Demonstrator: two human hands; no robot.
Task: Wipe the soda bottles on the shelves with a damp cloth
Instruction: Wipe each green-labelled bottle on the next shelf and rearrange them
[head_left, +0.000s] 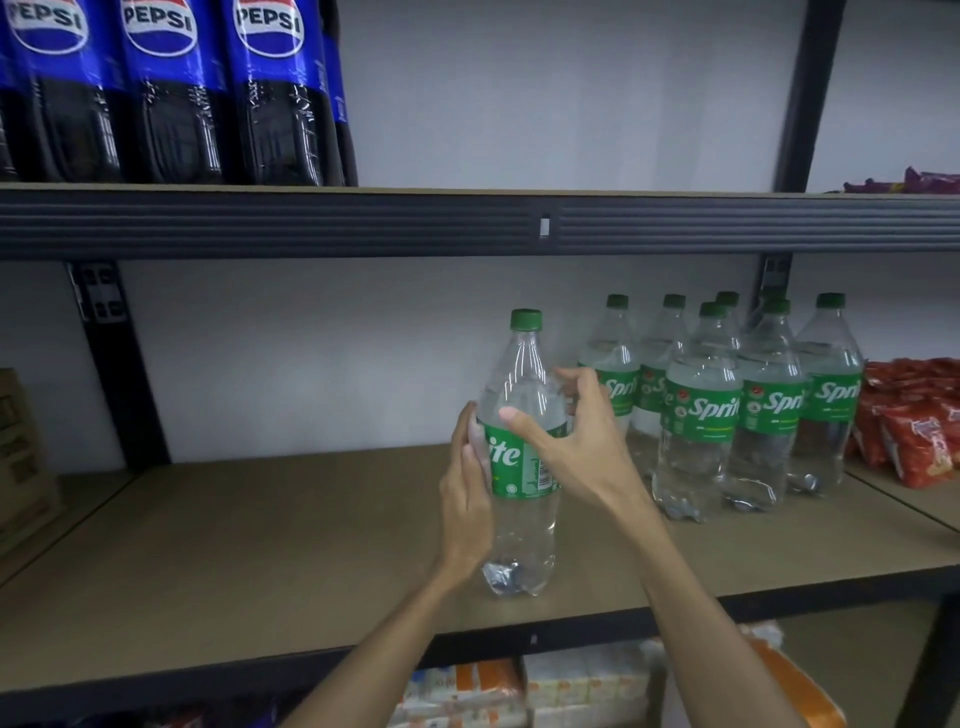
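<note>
One Sprite bottle (522, 452) is standing upright on the middle shelf (260, 545), close to its front edge and right of centre, with its green cap (525, 319) in place.

The right hand (571, 431) is gripping the bottle at the top of the label: the thumb (511, 415) is crossing the front of the bottle and the fingers are curling round its right and rear side.

The left hand (467, 478) is lying against the left side of the bottle at label height, with the fingers pointing upward along the wall and pressing on it.

A group of Sprite bottles (727, 410) is standing upright toward the right rear corner of the same shelf, apart from the held bottle.

Pepsi bottles (166, 93) are standing in a row at the left end of the upper shelf (363, 223).

Red snack packs (914, 426) are lying past the right edge of the middle shelf.
</note>
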